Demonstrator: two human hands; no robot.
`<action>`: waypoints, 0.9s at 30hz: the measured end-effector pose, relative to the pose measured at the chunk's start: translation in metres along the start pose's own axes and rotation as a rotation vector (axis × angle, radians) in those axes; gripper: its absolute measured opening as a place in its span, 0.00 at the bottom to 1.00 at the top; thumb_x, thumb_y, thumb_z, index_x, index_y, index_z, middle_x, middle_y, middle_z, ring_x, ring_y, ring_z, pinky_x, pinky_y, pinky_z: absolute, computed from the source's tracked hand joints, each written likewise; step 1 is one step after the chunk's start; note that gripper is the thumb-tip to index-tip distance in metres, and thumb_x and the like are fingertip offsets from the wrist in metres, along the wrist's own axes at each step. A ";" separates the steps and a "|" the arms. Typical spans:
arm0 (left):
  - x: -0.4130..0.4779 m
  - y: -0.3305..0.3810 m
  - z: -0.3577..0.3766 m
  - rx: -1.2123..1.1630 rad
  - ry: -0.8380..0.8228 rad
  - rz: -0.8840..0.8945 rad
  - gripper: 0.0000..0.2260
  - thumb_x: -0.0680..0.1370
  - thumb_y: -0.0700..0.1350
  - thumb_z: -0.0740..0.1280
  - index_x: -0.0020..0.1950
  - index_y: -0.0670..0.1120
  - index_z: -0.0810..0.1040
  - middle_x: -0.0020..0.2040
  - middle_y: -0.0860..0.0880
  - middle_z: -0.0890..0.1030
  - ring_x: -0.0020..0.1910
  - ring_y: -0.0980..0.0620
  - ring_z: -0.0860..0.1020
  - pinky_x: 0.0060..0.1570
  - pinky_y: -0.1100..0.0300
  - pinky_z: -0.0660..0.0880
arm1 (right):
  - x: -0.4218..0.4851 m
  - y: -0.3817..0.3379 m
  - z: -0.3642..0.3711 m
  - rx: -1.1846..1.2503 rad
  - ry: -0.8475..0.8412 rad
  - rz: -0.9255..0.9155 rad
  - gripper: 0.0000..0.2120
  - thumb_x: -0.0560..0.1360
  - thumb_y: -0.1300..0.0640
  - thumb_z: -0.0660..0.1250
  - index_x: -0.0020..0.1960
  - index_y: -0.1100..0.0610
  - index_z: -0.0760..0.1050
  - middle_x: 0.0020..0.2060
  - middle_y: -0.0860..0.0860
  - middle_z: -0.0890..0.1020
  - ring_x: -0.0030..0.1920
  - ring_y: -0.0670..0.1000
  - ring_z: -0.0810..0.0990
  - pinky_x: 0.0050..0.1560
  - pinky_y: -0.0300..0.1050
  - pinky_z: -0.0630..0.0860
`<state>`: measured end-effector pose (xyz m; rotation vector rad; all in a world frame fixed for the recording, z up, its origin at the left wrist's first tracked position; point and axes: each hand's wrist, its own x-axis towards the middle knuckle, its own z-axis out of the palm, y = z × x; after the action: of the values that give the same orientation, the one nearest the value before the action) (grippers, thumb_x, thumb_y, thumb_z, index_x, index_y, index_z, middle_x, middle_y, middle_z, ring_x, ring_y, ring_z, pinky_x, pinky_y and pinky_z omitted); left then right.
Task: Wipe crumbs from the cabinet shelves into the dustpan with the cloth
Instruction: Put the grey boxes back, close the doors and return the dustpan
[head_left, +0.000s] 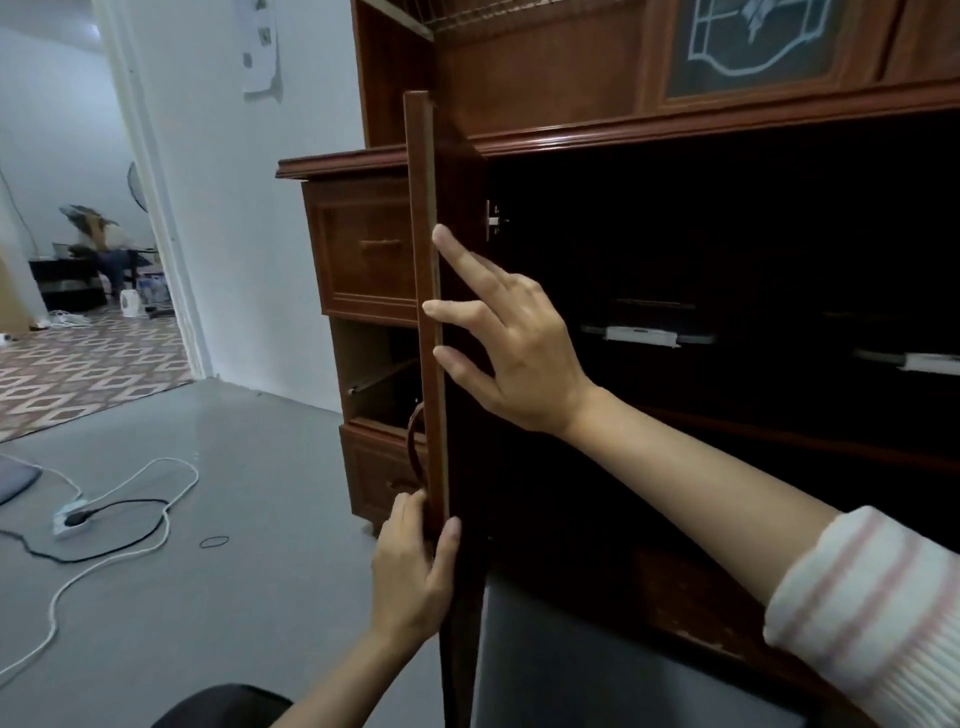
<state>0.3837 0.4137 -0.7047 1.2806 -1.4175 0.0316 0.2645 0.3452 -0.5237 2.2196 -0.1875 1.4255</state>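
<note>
Head-camera view of a tall brown wooden cabinet (561, 73) on the right, its door (427, 249) swung out and seen edge-on in the middle of the view.

Left hand (415, 577) low and near, grip clamped on the door's lower edge: thumb on the right face, fingers curled round the left face. Right hand (514, 353) higher up, grip apart: fingers straight and spread, tips touching the door's edge, holding nothing. Pink-and-white striped sleeve (872, 613) pushed up the right forearm.

Behind the door, shelves (779, 441) in deep shadow; crumbs impossible to make out. No cloth and no dustpan anywhere in view.

To the left, grey floor (234, 623) with loose cables (165, 514) leading to a power strip (70, 517). Far left, a doorway onto patterned flooring.

Judged stage: opening the cabinet, wiping not yet begun.

Risks from here:
- Pinched fingertips on the right hand, from the door swinging back toward the frame.
- Crumbs on the floor rather than in the dustpan, from wiping before bringing the pan under the shelf lip.
- Missed crumbs, from the darkness inside.
- A trip or a snagged foot, from the cables near on the left.
</note>
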 end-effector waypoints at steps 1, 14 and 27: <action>0.001 0.006 0.008 -0.049 0.006 0.010 0.21 0.76 0.68 0.48 0.47 0.53 0.69 0.40 0.57 0.71 0.39 0.59 0.74 0.37 0.72 0.68 | -0.007 0.004 -0.011 -0.007 0.000 0.017 0.14 0.75 0.52 0.64 0.57 0.53 0.66 0.68 0.64 0.70 0.65 0.62 0.73 0.54 0.55 0.75; 0.067 0.095 0.137 -0.283 -0.340 0.002 0.05 0.77 0.44 0.66 0.41 0.47 0.76 0.39 0.49 0.79 0.38 0.56 0.77 0.38 0.65 0.71 | -0.096 0.084 -0.125 -0.505 -0.063 0.446 0.18 0.71 0.59 0.68 0.57 0.55 0.66 0.72 0.56 0.66 0.70 0.59 0.67 0.61 0.59 0.71; 0.137 0.117 0.267 -0.131 -0.456 -0.012 0.10 0.77 0.50 0.67 0.53 0.46 0.79 0.46 0.52 0.82 0.46 0.52 0.80 0.43 0.60 0.74 | -0.110 0.180 -0.147 -0.845 -0.851 0.836 0.34 0.80 0.43 0.53 0.75 0.43 0.33 0.77 0.48 0.42 0.76 0.54 0.37 0.70 0.68 0.40</action>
<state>0.1583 0.1990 -0.6235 1.2332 -1.7645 -0.3767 0.0296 0.2416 -0.5129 1.8518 -1.7749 0.3782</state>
